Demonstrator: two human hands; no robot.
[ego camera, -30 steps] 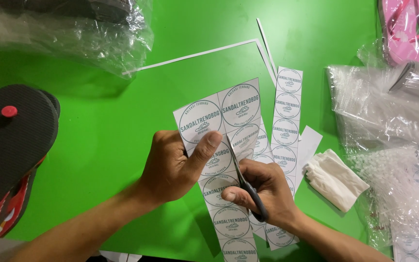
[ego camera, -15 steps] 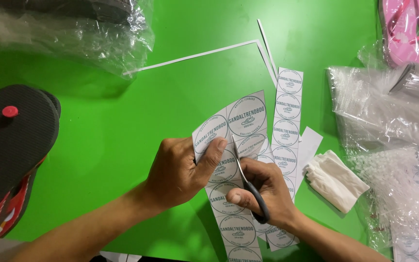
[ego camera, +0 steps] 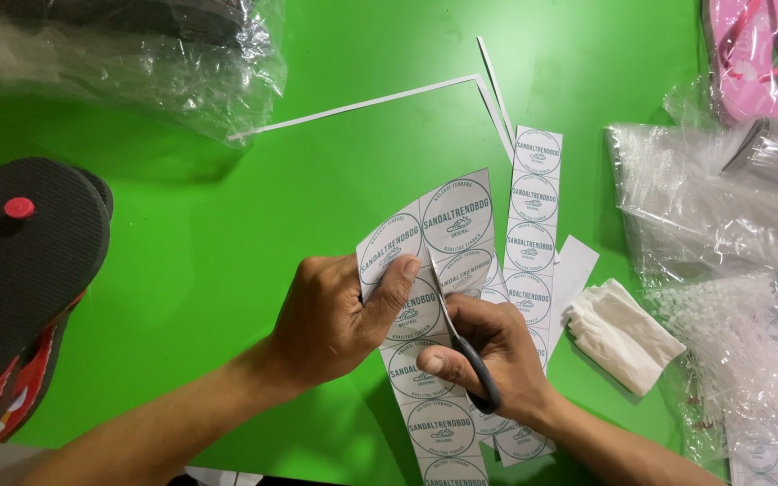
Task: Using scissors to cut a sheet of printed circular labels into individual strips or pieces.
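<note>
a sheet of round labels is held at the lower middle of the frame by the left hand, whose grip is closed on the sheet's left edge, thumb on top. a pair of scissors with black handles is held in the closed grip of the right hand, the blades set into the sheet between two columns of labels. a cut strip of labels is seen just right of the sheet on the green surface. at the upper left, dark sandals are wrapped in a clear plastic bag. at the right, crumpled clear bags are piled; pink sandals lie above them. a folded white cloth rests near the right hand.
</note>
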